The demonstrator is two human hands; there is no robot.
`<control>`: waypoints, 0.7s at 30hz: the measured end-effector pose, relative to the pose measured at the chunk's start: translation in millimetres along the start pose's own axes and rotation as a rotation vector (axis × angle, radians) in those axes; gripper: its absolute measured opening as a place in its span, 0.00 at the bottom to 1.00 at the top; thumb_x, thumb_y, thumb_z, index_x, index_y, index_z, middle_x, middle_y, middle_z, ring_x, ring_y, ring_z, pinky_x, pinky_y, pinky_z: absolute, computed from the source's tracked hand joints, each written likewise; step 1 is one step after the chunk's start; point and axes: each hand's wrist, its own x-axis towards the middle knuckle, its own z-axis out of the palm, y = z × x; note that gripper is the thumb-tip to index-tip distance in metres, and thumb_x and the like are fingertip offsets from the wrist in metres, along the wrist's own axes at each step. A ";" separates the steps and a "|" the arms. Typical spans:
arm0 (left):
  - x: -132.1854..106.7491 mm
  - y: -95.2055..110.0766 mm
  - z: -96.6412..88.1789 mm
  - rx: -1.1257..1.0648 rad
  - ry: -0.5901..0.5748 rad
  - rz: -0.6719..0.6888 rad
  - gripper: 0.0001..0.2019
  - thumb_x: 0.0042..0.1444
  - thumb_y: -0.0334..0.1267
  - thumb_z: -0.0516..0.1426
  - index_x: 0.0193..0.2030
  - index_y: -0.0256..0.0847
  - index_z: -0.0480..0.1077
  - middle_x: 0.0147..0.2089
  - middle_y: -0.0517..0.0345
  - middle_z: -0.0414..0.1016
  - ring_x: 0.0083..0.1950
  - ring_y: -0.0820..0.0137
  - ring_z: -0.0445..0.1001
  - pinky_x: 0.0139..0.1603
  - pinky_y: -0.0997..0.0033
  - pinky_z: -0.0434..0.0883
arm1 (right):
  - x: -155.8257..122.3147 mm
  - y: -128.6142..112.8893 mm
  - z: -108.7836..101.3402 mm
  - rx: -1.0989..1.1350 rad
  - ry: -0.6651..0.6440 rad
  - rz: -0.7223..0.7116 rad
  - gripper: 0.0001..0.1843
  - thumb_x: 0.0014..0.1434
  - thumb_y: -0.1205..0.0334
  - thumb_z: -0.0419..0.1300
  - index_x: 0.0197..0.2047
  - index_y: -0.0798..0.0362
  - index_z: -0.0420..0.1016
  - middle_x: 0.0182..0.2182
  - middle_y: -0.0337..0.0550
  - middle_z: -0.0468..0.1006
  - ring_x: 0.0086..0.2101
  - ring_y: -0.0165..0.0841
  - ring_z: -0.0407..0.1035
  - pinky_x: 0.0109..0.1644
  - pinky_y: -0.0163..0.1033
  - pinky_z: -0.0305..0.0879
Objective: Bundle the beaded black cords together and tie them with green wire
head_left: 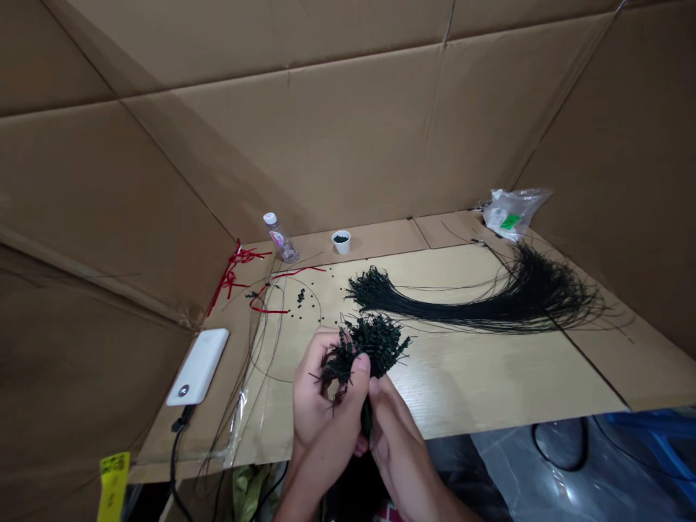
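Both hands meet near the table's front edge around a bundle of dark green-black strands (380, 337), whose knobbly, bead-like ends fan out upward. My left hand (326, 391) wraps round the bundle from the left, thumb pressed on it just below the knobbly ends. My right hand (394, 428) grips the same bundle slightly lower, fingers closed on its stem. The strands' lower part is hidden behind the hands. Just beyond lies a larger bundle of long black strands (462, 312), knobbly ends to the left, loose wispy ends to the right.
At the back stand a clear bottle (283, 241) and a white cup (341, 243) with dark bits inside. Red ties (231, 279), small dark beads (301, 296) and loose wires lie leftward. A white power bank (199, 366) has a cable; a plastic bag (514, 214) sits back right. Cardboard walls (348, 145) enclose the table.
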 end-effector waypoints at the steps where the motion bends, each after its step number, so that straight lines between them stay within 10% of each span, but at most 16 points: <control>1: -1.9 0.3 0.4 -0.009 -0.009 -0.026 0.12 0.62 0.48 0.66 0.43 0.44 0.72 0.30 0.66 0.75 0.13 0.82 0.61 0.10 0.83 0.60 | 0.2 1.3 -1.1 0.045 -0.009 0.009 0.26 0.62 0.36 0.71 0.55 0.45 0.82 0.43 0.43 0.86 0.45 0.43 0.77 0.47 0.44 0.74; 11: 6.0 1.1 -11.4 0.092 -0.172 0.086 0.12 0.57 0.44 0.70 0.45 0.42 0.79 0.31 0.63 0.72 0.19 0.79 0.67 0.13 0.83 0.63 | 0.3 4.5 -4.1 0.065 0.011 -0.039 0.27 0.63 0.38 0.71 0.58 0.44 0.81 0.46 0.44 0.86 0.48 0.44 0.77 0.47 0.43 0.74; 21: -2.9 3.4 -3.5 0.052 0.024 -0.021 0.13 0.57 0.48 0.68 0.39 0.42 0.77 0.25 0.67 0.71 0.10 0.80 0.63 0.08 0.81 0.62 | 1.0 4.2 -2.3 -0.010 0.061 0.009 0.29 0.57 0.34 0.74 0.51 0.48 0.81 0.28 0.37 0.78 0.28 0.34 0.68 0.32 0.37 0.67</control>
